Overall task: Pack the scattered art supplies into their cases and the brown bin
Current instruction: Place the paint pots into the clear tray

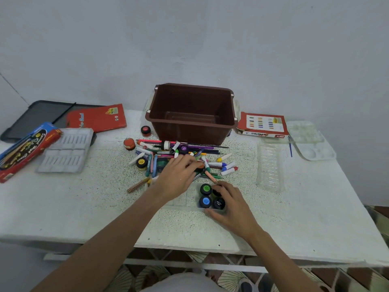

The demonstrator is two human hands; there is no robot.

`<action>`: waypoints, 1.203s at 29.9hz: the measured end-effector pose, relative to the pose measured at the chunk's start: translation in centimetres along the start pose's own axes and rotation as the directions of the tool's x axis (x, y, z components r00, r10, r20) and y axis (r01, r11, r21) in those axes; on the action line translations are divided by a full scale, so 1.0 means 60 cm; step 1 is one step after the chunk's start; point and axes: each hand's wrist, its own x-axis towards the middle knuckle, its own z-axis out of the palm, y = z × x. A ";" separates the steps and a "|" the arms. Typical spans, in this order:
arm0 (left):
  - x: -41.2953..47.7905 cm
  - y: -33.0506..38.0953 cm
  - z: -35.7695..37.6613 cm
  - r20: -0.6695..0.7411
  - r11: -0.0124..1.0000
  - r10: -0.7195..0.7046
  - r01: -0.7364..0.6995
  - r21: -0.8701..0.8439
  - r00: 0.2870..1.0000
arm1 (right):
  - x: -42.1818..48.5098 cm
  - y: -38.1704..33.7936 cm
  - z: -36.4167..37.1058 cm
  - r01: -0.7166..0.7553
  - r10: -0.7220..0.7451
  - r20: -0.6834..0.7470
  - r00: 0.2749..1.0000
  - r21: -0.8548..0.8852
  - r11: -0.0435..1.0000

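Note:
The empty brown bin (192,114) stands at the back of the table. In front of it lies a heap of pens, crayons and markers (181,157), with paint jars scattered in it. A clear plastic jar tray (183,199) sits near me and holds a green-lidded jar (205,189), a blue-lidded jar (205,201) and a black jar (219,203). My right hand (231,205) rests at the tray's right end, fingers on a fourth jar (216,191). My left hand (179,175) reaches into the heap, fingers closing around an orange item; what it is stays hidden.
Left: a black zip folder (42,116), a red drawing book (96,119), a pencil box (25,148) and a grey moulded tray (67,150). Right: an oil pastels box (263,125), a clear tray (270,167), a white palette (309,142) and a blue brush (290,147).

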 end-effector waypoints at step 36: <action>-0.079 0.033 -0.002 0.120 0.898 -0.271 0.296 -0.325 0.955 | -0.003 0.000 0.007 -0.043 0.044 -0.007 0.999 0.066 0.997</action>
